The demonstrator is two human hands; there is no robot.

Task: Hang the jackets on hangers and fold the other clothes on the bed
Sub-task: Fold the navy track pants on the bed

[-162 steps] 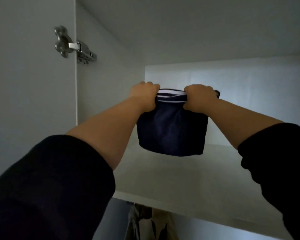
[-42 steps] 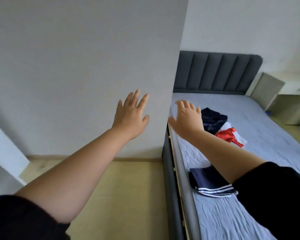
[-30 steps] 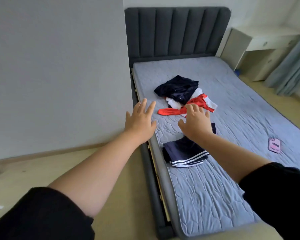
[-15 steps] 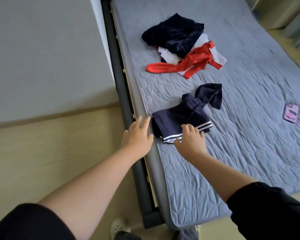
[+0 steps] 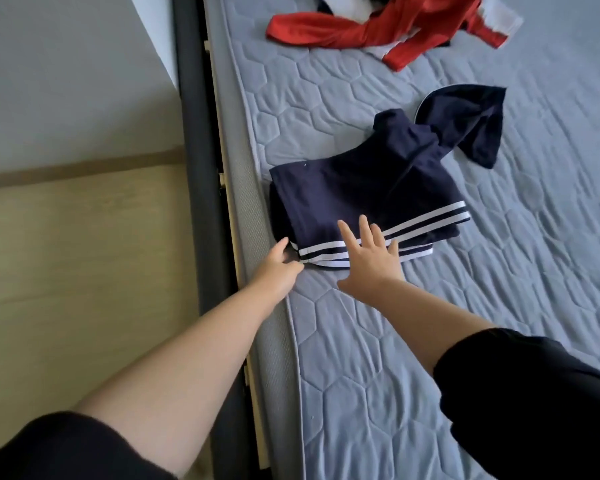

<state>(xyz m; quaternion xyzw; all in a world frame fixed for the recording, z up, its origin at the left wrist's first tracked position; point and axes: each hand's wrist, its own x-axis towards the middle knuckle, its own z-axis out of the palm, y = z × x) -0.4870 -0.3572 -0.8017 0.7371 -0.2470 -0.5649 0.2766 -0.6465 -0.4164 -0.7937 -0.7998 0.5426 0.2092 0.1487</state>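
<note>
Lying mid-frame near the left edge of the bed [image 5: 361,375], the folded navy garment [image 5: 354,192] shows its white-striped hem toward the bottom of the frame. The left hand [image 5: 278,268] pinches the hem's lower left corner with curled fingers. The right hand [image 5: 371,261] rests flat on the stripes, fingers spread straight. A red garment [image 5: 357,29] sprawls at the top of the frame, well apart.
</note>
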